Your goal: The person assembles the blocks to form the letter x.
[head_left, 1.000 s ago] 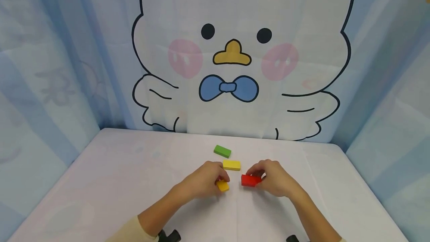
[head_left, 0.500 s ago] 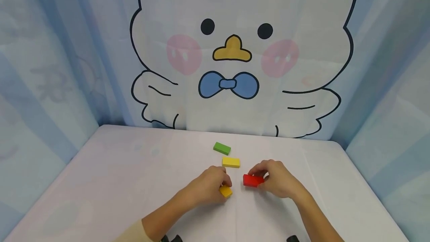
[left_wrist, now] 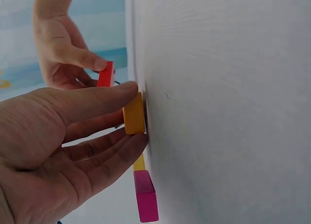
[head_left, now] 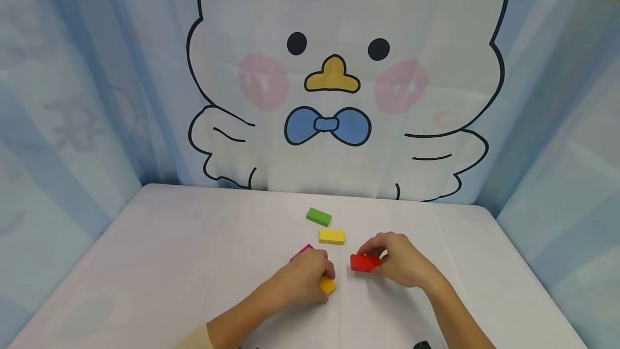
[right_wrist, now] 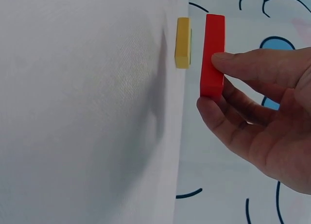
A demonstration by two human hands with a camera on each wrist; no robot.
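Observation:
My left hand pinches an orange-yellow block between thumb and fingers, low over the white table. In my right hand a red block is gripped by one end, held above the surface with a shadow below it. A magenta block lies just behind the left hand, which partly hides it in the head view. Farther back a yellow block rests flat, and beyond it a green block lies at a slant.
The white table runs back to a curtain printed with a cartoon bird. More blue-and-white curtain hangs along both sides. A dark object shows at the bottom edge near the right forearm.
My left hand has moved a little toward me and right with the orange-yellow block, uncovering part of the magenta block. The right hand has barely moved and still holds the red block.

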